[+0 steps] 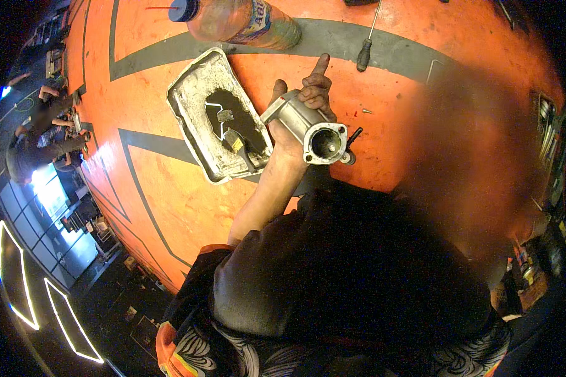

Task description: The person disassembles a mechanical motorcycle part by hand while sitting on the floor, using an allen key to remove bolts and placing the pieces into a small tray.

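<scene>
My left hand (283, 140) is turned palm up, with the fingers and thumb wrapped round a grey cast-metal housing (297, 119). A round bore and a flange with bolt holes face me at the housing's near end; a dark pin-like piece sticks out on its right. Just left of the hand lies a shallow, dirty metal tray (190, 133) with dark liquid pooled in it. Inside the tray rests a paintbrush (237, 146) with a dark handle, beside a bent white wire. A large blurred patch covers the right side, so my right hand cannot be made out there.
Beyond the tray, a plastic bottle (223, 24) with a blue cap lies on the orange table (163, 188). A screwdriver (364, 55) and a small metal bit (366, 111) are farther right. Tools (548, 141) line the right edge. People (50, 129) stand at the far left.
</scene>
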The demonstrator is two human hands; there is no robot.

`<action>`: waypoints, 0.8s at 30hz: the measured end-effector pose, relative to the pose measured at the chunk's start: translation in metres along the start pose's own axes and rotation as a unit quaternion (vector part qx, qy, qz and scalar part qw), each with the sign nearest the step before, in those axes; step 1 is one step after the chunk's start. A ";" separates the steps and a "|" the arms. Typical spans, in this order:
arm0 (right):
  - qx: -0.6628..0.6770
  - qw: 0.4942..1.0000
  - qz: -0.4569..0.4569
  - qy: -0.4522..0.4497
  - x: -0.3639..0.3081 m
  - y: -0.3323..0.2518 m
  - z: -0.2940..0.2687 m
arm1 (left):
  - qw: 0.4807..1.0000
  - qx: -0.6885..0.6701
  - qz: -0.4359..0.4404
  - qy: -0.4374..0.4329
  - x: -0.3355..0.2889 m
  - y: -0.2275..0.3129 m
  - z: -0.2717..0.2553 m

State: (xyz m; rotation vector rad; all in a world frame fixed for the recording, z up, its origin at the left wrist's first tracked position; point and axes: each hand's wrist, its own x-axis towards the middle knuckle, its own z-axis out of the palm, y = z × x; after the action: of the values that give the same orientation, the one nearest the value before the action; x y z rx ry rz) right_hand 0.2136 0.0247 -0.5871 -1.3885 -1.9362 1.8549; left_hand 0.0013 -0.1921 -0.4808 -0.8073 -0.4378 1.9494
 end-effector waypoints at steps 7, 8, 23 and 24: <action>-0.242 0.967 -0.001 0.084 -0.006 -0.008 -0.002 | 0.973 0.228 0.037 -0.011 0.001 0.008 -0.005; -0.192 0.979 -0.006 0.061 -0.005 -0.008 -0.005 | 0.961 0.271 0.054 -0.015 0.000 0.005 0.000; -0.259 0.956 -0.121 0.063 -0.017 -0.017 -0.029 | 0.684 0.691 0.231 -0.014 -0.005 -0.038 0.014; -0.129 0.989 -0.039 -0.069 -0.029 -0.046 -0.028 | 0.641 0.727 0.246 -0.027 -0.010 -0.043 0.016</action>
State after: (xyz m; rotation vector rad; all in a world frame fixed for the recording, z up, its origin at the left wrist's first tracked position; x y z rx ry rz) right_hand 0.2241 0.0337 -0.5279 -1.2541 -2.3332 1.7587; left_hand 0.0209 -0.1791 -0.4406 0.2864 1.3847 1.9919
